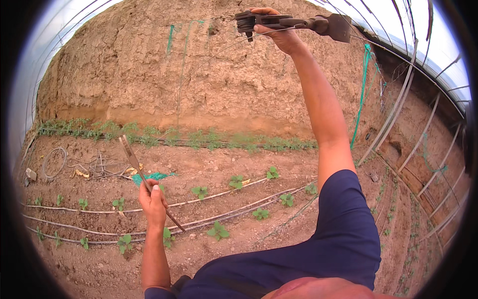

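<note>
My right hand is raised high at the top centre, its fingers closed on a dark metal tool with a blocky, ridged head on the left and a flat plate at its right end. A thin wire runs beside the tool, partly hidden by it. Lower left, my left hand grips a long rusty metal bar, flattened and perhaps forked at its upper end, held slanting over the planted soil.
A tall earthen wall fills the back, with green strings hanging. Rows of seedlings and drip lines cross the soil. Coiled wire and green plastic lie left. Metal poles and the greenhouse frame rise at right.
</note>
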The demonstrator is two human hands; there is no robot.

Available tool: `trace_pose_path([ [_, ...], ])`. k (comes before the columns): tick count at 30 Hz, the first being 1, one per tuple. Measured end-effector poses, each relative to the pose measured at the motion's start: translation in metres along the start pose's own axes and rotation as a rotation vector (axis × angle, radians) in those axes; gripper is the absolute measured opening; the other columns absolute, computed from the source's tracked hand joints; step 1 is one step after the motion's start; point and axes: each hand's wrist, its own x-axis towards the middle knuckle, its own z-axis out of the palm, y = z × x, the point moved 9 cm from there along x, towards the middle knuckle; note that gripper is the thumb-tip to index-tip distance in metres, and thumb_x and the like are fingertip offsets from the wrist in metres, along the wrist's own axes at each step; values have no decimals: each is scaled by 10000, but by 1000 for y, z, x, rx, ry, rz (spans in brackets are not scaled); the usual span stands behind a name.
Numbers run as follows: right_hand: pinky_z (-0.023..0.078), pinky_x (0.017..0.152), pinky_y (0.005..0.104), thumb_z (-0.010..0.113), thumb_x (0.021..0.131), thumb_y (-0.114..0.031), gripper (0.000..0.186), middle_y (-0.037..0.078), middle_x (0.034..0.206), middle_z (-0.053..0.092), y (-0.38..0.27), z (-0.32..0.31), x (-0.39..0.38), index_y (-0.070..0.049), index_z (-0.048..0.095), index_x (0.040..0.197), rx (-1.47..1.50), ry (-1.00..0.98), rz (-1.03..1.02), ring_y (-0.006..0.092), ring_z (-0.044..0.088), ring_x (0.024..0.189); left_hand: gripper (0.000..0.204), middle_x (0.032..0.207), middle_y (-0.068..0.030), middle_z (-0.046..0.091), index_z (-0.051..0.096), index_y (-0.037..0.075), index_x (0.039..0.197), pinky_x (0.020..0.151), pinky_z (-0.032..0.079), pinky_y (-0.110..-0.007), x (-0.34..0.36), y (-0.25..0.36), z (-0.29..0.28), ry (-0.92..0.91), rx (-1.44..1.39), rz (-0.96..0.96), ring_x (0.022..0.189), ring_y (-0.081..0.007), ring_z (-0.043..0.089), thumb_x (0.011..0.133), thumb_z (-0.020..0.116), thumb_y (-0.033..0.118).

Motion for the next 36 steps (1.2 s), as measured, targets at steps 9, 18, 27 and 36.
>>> trace_pose_path([
  [9, 523, 992, 310, 811, 882, -137, 469, 16, 1225, 664, -2, -1, 1, -116, 621, 1309, -47, -29, -71, 139, 619, 1139, 348, 686, -149, 586, 650, 23, 1016, 641, 490, -505, -14, -3, 4, -446, 1205, 197, 630, -358, 609, 1013, 576, 363],
  [18, 460, 1060, 346, 751, 929, -204, 430, 34, 1306, 637, -3, 1, -2, -118, 616, 1328, -99, -7, -62, 169, 575, 1219, 295, 954, -259, 705, 512, -12, 1277, 718, 637, -457, -165, -190, -165, -237, 86, -1120, 846, -376, 742, 1002, 502, 93],
  [27, 426, 1115, 338, 747, 938, -162, 444, 17, 1423, 580, -4, 1, 0, -147, 599, 1356, -195, -51, -63, 150, 525, 1308, 422, 1358, -423, 492, 426, -99, 1352, 937, 588, -543, -203, -181, -145, 5, -443, -1109, 1099, -490, 664, 990, 527, 92],
  [36, 455, 1095, 352, 758, 923, -134, 447, 25, 1400, 590, -6, 3, 1, -150, 605, 1342, -103, -44, -99, 163, 541, 1287, 952, 1318, -201, 567, -203, 210, 1612, 748, 571, -326, -102, -14, -79, -352, 369, -100, 892, -186, 678, 969, 446, -54],
])
